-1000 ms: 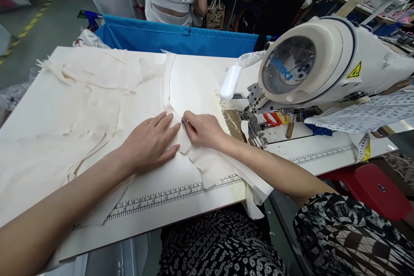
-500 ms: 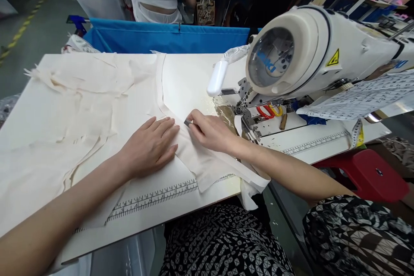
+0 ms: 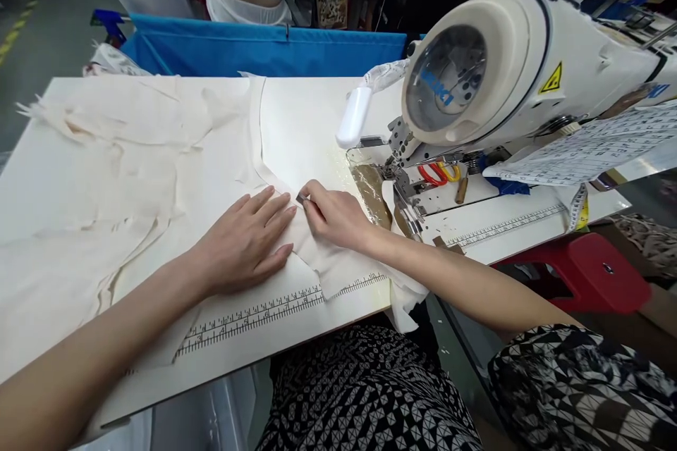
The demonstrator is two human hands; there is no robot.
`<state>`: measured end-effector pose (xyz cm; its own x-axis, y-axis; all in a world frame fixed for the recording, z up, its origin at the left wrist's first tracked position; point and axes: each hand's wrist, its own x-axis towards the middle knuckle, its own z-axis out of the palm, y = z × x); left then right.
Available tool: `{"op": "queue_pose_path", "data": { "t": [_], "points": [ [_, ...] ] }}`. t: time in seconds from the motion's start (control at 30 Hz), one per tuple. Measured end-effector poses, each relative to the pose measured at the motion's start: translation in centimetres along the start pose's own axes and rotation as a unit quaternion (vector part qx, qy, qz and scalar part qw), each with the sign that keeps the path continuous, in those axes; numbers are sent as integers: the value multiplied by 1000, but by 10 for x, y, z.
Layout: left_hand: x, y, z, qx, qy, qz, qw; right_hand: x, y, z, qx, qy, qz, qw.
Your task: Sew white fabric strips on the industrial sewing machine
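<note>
My left hand (image 3: 244, 239) lies flat on the cream fabric, its fingers stretched out and slightly apart. Just right of its fingertips, my right hand (image 3: 336, 215) pinches a small dark grey piece (image 3: 301, 198) against the fabric seam. Most of that piece is hidden in the fingers, so its kind is unclear. The cream fabric piece (image 3: 338, 264) runs under both hands, with a narrow folded band (image 3: 256, 130) curving up toward the table's far edge. Its lower right end hangs over the front edge.
More cream fabric pieces (image 3: 137, 180) are spread on the left. A white sewing machine (image 3: 491, 63) stands to the right, with red-handled scissors (image 3: 431, 175) beneath. Printed rulers (image 3: 254, 319) line the table's front. A blue cloth bin (image 3: 264, 49) sits behind; a red stool (image 3: 603, 271) is at right.
The view has shifted slightly. My right hand still pinches the small grey piece at the seam, and the left hand stays flat beside it. The fabric end over the edge hangs more bunched.
</note>
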<state>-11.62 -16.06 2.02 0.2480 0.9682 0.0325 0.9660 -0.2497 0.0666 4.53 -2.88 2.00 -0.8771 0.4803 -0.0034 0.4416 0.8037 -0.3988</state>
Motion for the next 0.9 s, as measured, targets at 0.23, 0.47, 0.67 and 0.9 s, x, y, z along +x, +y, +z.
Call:
{"op": "queue_pose_path", "data": {
  "t": [0.23, 0.47, 0.67, 0.9],
  "points": [
    [1, 1, 1, 25, 9, 3, 1000, 1, -1, -5, -13, -8, -12, 1000],
    [1, 1, 3, 24, 16, -1, 1000, 1, -1, -3, -26, -13, -15, 999],
    [2, 2, 1, 12, 10, -9, 1000, 2, 2, -1, -19, -2, -19, 1000],
    [3, 3, -1, 24, -1, -9, 1000, 1, -1, -1, -32, -11, -17, 999]
  ]
}}
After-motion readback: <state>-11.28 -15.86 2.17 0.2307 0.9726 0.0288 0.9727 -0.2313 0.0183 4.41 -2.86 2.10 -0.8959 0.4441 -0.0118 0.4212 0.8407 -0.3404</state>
